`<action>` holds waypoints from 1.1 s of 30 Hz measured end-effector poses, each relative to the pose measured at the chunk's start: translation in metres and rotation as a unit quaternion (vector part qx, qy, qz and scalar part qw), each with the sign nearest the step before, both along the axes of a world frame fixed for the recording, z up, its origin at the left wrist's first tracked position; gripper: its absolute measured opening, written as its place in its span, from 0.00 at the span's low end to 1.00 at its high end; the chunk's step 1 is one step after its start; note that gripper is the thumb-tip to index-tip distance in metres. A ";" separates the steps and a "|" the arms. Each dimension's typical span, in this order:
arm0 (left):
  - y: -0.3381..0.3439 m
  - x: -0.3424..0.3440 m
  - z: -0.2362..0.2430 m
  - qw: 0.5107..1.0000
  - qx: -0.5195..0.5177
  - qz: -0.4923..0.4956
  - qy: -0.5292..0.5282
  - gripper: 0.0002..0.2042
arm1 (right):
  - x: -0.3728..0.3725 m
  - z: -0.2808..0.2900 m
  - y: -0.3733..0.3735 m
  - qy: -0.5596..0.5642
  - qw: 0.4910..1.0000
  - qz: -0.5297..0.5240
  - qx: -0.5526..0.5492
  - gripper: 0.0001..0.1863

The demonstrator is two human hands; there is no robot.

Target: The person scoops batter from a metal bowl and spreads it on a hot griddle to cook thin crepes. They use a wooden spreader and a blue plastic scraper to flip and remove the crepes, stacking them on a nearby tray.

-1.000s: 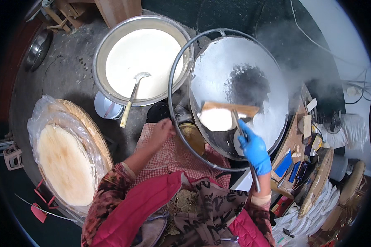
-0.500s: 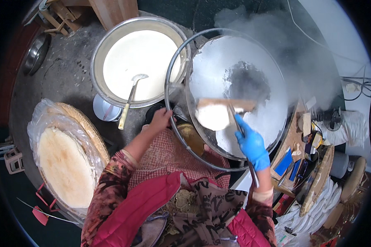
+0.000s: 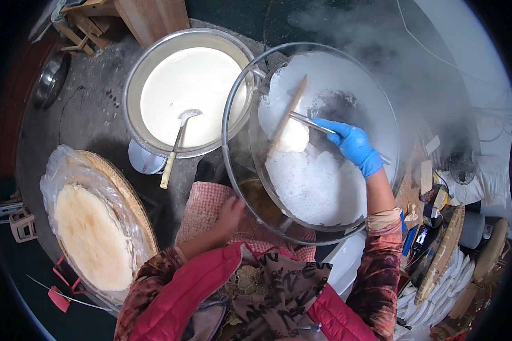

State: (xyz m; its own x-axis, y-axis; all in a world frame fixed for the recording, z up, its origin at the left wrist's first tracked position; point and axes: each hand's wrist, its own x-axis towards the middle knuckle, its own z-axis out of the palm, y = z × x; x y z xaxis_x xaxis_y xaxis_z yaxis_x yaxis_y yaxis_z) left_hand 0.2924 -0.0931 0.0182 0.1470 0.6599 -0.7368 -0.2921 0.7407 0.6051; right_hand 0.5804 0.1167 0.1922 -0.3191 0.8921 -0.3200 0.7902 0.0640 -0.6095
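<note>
My gloved right hand (image 3: 350,142) is closed on the metal handle (image 3: 316,126) of a wooden spreader (image 3: 287,116), which lies angled across the round griddle (image 3: 318,187). White batter (image 3: 293,137) is heaped against the blade and spread thinly over the griddle, with steam rising. My bare left hand (image 3: 228,215) is low beside the metal ring (image 3: 226,145) around the griddle, over checked cloth (image 3: 196,210), fingers loosely bent and apart, holding nothing I can see. Left of the griddle, a large basin (image 3: 132,96) holds batter, with a ladle (image 3: 173,153) in it.
A woven tray (image 3: 139,202) with stacked flatbreads (image 3: 94,238) and plastic sits at lower left. A small pot (image 3: 145,156), a steel bowl (image 3: 51,79) and wooden furniture (image 3: 145,17) are beyond. Boards (image 3: 438,256), white bundles and cables crowd the right side.
The spreader has swung from crosswise to nearly upright in the picture, my right hand moving up with it. Batter covers more of the griddle's lower part. My left hand has moved down from the ring.
</note>
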 end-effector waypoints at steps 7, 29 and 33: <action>0.059 -0.030 -0.013 0.990 0.085 -0.102 0.056 0.12 | 0.055 0.000 0.003 0.060 0.997 -0.046 0.002 0.18; 0.080 -0.041 -0.020 0.991 0.045 -0.109 0.057 0.12 | 0.105 0.014 -0.089 -0.050 0.991 -0.118 0.044 0.18; 0.119 -0.052 -0.020 0.985 0.122 -0.037 0.114 0.13 | 0.105 0.013 -0.100 -0.051 0.990 -0.133 0.020 0.18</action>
